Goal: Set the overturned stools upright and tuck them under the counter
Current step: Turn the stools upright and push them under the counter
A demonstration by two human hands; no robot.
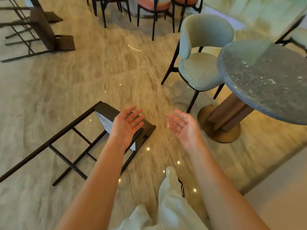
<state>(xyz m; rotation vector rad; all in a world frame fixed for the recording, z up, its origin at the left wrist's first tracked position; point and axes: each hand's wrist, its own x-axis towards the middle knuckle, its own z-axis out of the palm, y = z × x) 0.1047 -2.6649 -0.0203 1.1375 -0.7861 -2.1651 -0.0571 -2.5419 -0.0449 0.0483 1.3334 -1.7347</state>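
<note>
- Both my grips are spread, palms up, holding nothing: left grip over the nearest stool, right grip above the floor.
- White tag under its seat has scribbles I cannot read.
- That stool lies on its side; other overturned stools lie far left, and a round tabletop and green chair stand to the right.

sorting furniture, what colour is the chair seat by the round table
The chair seat is pale grey-green; head view shows it best.
</note>
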